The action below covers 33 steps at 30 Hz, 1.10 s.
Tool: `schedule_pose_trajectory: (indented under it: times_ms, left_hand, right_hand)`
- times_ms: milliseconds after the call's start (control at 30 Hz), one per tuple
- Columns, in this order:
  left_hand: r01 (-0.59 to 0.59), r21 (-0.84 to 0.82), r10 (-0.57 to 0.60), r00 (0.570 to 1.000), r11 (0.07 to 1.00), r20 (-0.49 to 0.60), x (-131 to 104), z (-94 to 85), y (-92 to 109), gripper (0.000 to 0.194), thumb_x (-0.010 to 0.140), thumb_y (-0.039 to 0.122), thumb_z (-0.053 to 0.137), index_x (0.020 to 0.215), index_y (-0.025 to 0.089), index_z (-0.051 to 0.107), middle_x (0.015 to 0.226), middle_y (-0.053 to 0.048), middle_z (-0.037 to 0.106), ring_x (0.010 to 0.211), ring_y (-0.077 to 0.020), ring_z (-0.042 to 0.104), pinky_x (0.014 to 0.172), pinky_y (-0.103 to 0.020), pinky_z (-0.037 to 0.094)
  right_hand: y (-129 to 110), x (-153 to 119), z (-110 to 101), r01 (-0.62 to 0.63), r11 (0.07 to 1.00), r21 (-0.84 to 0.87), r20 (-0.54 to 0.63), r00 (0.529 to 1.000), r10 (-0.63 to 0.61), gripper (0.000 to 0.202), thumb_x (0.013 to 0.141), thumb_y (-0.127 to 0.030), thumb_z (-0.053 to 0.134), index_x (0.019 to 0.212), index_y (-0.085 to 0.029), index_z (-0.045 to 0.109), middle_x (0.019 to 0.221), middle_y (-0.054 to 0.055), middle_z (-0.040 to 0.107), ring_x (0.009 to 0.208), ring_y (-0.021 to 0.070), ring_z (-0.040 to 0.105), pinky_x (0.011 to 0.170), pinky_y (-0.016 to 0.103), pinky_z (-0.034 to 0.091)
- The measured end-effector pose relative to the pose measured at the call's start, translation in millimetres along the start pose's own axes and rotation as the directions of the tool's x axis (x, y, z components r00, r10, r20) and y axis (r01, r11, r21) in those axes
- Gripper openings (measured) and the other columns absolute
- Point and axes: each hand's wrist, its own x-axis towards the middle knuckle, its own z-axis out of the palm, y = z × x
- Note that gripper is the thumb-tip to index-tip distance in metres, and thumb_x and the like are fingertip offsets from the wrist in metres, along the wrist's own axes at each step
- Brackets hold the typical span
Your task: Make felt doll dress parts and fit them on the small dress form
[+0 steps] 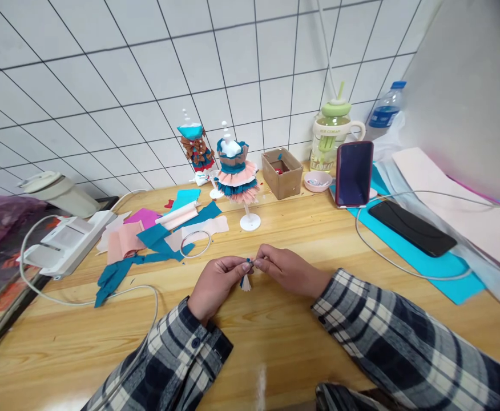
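My left hand (216, 285) pinches the gathered top of a small pleated paper piece (245, 282), white and dark teal, which fans out below my fingers. My right hand (286, 269) meets it there, thumb and forefinger closed at the gathered top; whether they grip the paper itself or something finer is too small to tell. Just beyond my hands stands a miniature dress form (237, 171) in a ruffled teal, peach and brown crepe paper dress. Behind it to the left is a second dressed form (196, 151) in turquoise, brown and red.
Crepe paper scraps (160, 237) and a ring of wire or thin band (196, 244) lie to the left. A cardboard box (282, 174), pink dish (317, 181), propped phone (354, 174), flat phone (411, 227) and paper sheets (451, 279) sit toward the right. Cables cross both sides.
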Motion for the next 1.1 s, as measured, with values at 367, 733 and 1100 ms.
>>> schedule_pose_trajectory:
  times_ms: [367, 733, 1100]
  left_hand:
    - [-0.031, 0.034, 0.030, 0.999, 0.999, 0.013, 0.3, -2.5, -3.7, 0.024, 0.068, 0.039, 0.074, 0.078, 0.017, 0.074, 0.078, -0.004, 0.074, 0.069, -0.0144, 0.062, 0.069, -0.024, 0.046]
    - [-0.041, 0.099, 0.035, 0.998, 0.994, 0.058, 1.0, -7.5, -3.1, 0.024, 0.068, 0.039, 0.074, 0.076, 0.016, 0.074, 0.074, -0.003, 0.072, 0.065, -0.0136, 0.060, 0.066, -0.024, 0.045]
    - [-0.053, 0.211, 0.031, 0.994, 0.976, 0.107, -0.7, -6.1, -1.0, 0.027, 0.072, 0.042, 0.070, 0.076, 0.015, 0.073, 0.066, -0.002, 0.069, 0.059, -0.0122, 0.056, 0.059, -0.023, 0.043]
  right_hand:
    - [-1.7, -1.1, 1.5, -0.029, 0.999, 0.017, 0.030, 0.999, 0.028, 0.026, 0.093, -0.042, 0.039, 0.078, -0.021, 0.041, 0.067, -0.003, 0.048, 0.063, 0.0122, 0.045, 0.057, 0.023, 0.031]
    - [-3.9, -0.4, 2.3, -0.037, 0.999, 0.020, 0.057, 0.998, 0.036, 0.024, 0.093, -0.041, 0.040, 0.080, -0.020, 0.044, 0.067, -0.003, 0.049, 0.064, 0.0122, 0.045, 0.058, 0.023, 0.031]
    - [-5.6, -2.2, 4.8, -0.069, 0.993, 0.096, 0.063, 0.996, 0.063, 0.026, 0.092, -0.042, 0.041, 0.079, -0.020, 0.044, 0.066, -0.004, 0.046, 0.063, 0.0118, 0.042, 0.058, 0.024, 0.031]
